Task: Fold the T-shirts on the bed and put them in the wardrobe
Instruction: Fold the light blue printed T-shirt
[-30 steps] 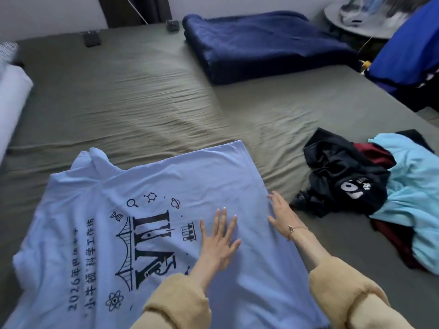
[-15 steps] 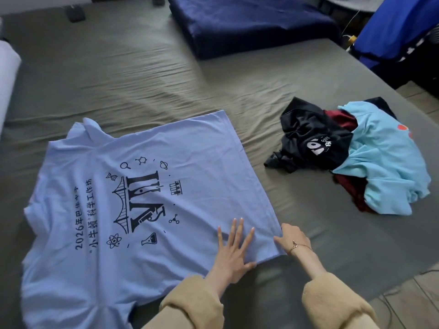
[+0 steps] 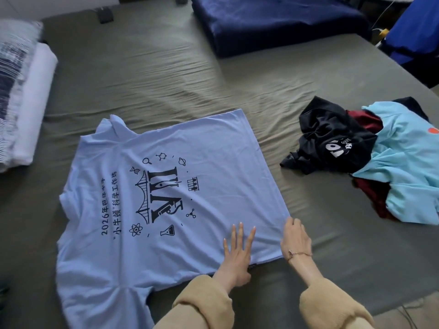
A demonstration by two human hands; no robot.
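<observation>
A light blue T-shirt (image 3: pixel 166 186) with a black printed graphic lies spread flat on the grey-green bed sheet (image 3: pixel 166 74), collar to the left and hem to the right. My left hand (image 3: pixel 237 252) presses flat on the shirt near its hem, fingers straight and spread. At the shirt's near hem corner my right hand (image 3: pixel 295 238) rests with fingers extended on the fabric edge. To the right lies a heap of unfolded shirts: a black one (image 3: pixel 332 138), a dark red one (image 3: pixel 375 193) and a turquoise one (image 3: pixel 408 162).
A folded navy blanket (image 3: pixel 273 22) lies at the far side of the bed. White and striped pillows (image 3: pixel 21 96) sit at the left edge. A blue garment (image 3: pixel 415 27) hangs at the far right. The bed's near edge and floor (image 3: pixel 415 312) show at bottom right.
Both hands slid down the shirt from its middle to the hem, smoothing it. The shirt now lies flatter, and my view has pulled back.
</observation>
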